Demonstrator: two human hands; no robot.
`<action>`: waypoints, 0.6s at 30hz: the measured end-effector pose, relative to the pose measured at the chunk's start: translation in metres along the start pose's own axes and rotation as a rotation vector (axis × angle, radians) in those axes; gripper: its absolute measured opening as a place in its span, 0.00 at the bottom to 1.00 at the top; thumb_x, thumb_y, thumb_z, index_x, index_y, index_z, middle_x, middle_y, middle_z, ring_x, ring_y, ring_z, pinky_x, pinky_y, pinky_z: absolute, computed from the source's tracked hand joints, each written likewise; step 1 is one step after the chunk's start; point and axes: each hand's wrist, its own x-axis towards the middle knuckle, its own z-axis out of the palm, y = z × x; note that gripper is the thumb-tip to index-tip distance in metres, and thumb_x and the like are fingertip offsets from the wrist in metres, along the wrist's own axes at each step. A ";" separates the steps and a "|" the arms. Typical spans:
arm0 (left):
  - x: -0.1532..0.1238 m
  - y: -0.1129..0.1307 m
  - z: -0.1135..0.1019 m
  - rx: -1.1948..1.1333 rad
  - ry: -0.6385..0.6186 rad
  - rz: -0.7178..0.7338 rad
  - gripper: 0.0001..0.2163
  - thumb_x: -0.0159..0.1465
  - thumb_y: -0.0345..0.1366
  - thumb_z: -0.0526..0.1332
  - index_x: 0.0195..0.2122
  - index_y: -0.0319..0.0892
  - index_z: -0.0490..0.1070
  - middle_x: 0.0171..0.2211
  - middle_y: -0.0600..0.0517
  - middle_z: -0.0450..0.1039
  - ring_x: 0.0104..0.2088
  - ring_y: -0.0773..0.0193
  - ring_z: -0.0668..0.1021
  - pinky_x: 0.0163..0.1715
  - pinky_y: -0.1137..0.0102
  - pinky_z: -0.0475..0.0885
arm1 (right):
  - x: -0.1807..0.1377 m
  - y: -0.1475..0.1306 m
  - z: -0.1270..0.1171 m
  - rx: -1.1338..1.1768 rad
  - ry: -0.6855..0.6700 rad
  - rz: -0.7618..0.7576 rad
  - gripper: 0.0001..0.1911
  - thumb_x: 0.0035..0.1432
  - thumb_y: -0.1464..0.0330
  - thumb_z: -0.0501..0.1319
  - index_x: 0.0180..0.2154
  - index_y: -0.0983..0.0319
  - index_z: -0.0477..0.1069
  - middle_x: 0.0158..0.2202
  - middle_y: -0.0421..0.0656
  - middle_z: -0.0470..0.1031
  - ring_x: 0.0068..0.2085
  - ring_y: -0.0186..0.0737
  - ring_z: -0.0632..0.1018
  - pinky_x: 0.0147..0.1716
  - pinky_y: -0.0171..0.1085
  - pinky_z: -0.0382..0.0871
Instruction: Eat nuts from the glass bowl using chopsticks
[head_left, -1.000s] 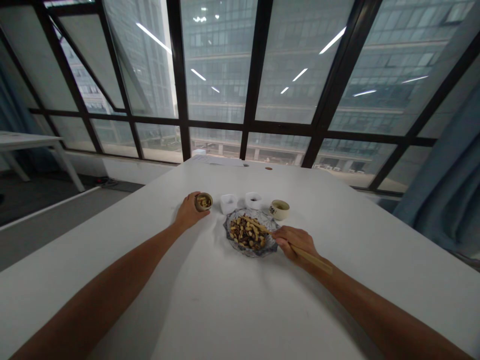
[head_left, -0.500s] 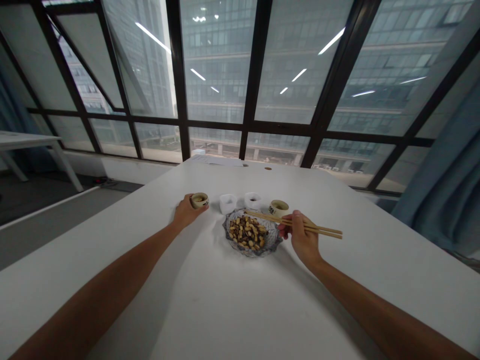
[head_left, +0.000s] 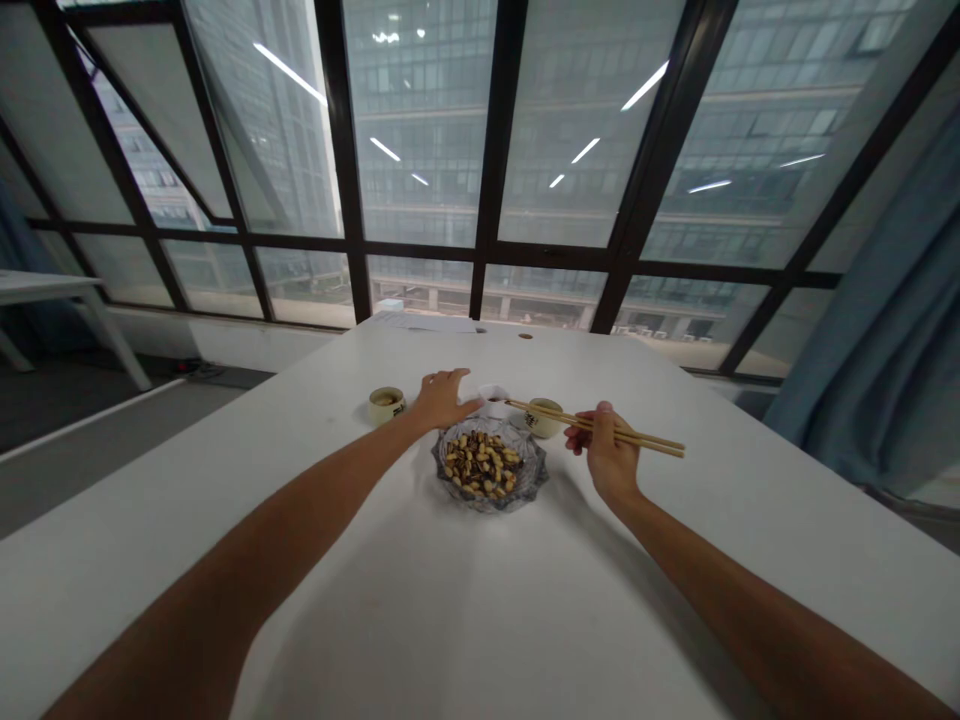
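Note:
My left hand [head_left: 442,400] is empty, its thumb and fingers apart, beside the small white cup [head_left: 493,396]; whether it touches that cup I cannot tell. The other white cup is hidden behind this hand. In my right hand [head_left: 611,462] is a pair of wooden chopsticks [head_left: 651,444], their tips pointing left near the visible white cup. A cream cup with dark lettering [head_left: 541,424] stands behind the chopsticks. A matching cream cup [head_left: 381,410] sits left of my left hand. In front is a clear scalloped glass bowl [head_left: 531,488] holding peanuts and dark pieces [head_left: 480,462].
The white table [head_left: 420,620] stretches to tall dark-framed windows [head_left: 487,130]. Papers [head_left: 427,322] and a small brown round spot [head_left: 526,336] lie at its far end. A blue curtain [head_left: 855,340] hangs at right; another white table [head_left: 45,288] stands at left.
My left hand has let go of the left cream cup and moved right toward the white cups. The chopstick tips have moved from above the bowl to near the white cup. The view shifted slightly.

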 end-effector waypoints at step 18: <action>0.037 0.017 0.028 -0.337 0.023 0.289 0.38 0.50 0.35 0.72 0.62 0.43 0.60 0.53 0.42 0.76 0.54 0.48 0.78 0.55 0.55 0.71 | 0.000 0.021 -0.007 -0.424 -0.274 -0.336 0.26 0.66 0.46 0.54 0.33 0.59 0.75 0.25 0.43 0.78 0.25 0.40 0.77 0.25 0.38 0.72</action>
